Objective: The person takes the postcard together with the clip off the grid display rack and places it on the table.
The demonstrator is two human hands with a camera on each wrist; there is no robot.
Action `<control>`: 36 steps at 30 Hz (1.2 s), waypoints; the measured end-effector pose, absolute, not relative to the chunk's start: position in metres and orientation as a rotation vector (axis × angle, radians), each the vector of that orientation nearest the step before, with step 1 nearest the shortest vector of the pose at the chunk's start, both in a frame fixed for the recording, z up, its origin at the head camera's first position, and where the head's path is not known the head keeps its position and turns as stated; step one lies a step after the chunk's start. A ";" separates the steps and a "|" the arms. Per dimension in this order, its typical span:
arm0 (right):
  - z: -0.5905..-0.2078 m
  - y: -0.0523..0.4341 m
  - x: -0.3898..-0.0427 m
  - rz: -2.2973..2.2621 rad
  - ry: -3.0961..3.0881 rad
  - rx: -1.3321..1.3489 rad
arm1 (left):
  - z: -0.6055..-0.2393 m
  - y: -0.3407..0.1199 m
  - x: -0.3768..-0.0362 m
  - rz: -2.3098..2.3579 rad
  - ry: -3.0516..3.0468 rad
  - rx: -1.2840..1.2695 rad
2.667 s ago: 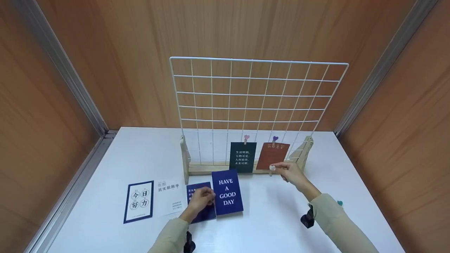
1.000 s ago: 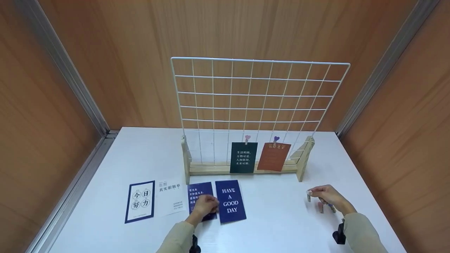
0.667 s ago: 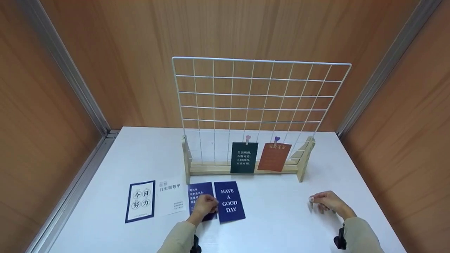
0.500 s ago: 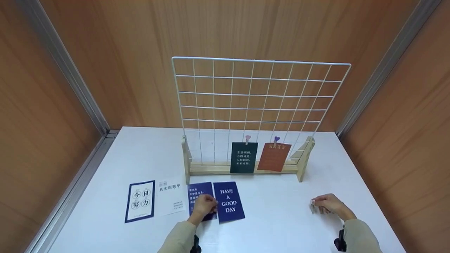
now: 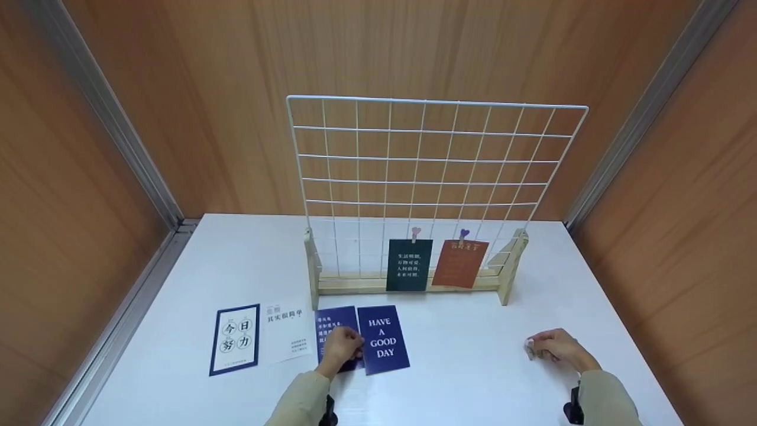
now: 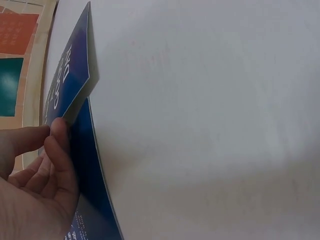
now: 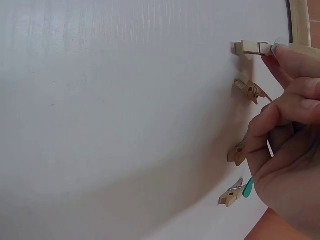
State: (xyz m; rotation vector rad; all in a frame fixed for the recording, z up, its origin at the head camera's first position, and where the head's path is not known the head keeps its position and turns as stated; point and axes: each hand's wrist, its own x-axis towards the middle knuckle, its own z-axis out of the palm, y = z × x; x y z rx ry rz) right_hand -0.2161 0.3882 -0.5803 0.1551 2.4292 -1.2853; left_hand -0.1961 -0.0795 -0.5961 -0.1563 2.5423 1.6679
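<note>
Beyond both hands, on the white wire grid panel in its wooden stand [image 5: 436,155]: two cards already hung by heart-topped pegs, a dark green card [image 5: 409,265] and a rust-orange card [image 5: 459,264] beside it.

Left hand [image 5: 343,347]: thumb and fingers pinch the edge of the navy "HAVE A GOOD DAY" card [image 5: 382,339], its near edge lifted off the white tabletop [image 5: 467,361], overlapping a second navy card [image 5: 332,325]. Further to that hand's left lie a white card with dark print [image 5: 286,329] and a blue-bordered white card [image 5: 234,339], flat, untouched.

Right hand [image 5: 556,347]: fingertips pinch a small wooden clothespin [image 7: 254,48]; three more loose wooden clothespins [image 7: 240,170] lie just under the palm.

Judgement: two of six cards hung, four left; third card and its peg are in hand, not yet at the grid.
</note>
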 end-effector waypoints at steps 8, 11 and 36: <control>-0.584 0.387 -0.215 -1.267 2.457 0.279 | -0.594 -0.077 -0.195 1.616 2.566 -0.190; -0.586 0.386 -0.215 -1.284 2.465 0.331 | -0.595 -0.077 -0.196 1.598 2.578 -0.190; -0.591 0.389 -0.216 -1.382 2.467 0.393 | -0.589 -0.091 -0.202 1.669 2.663 -0.179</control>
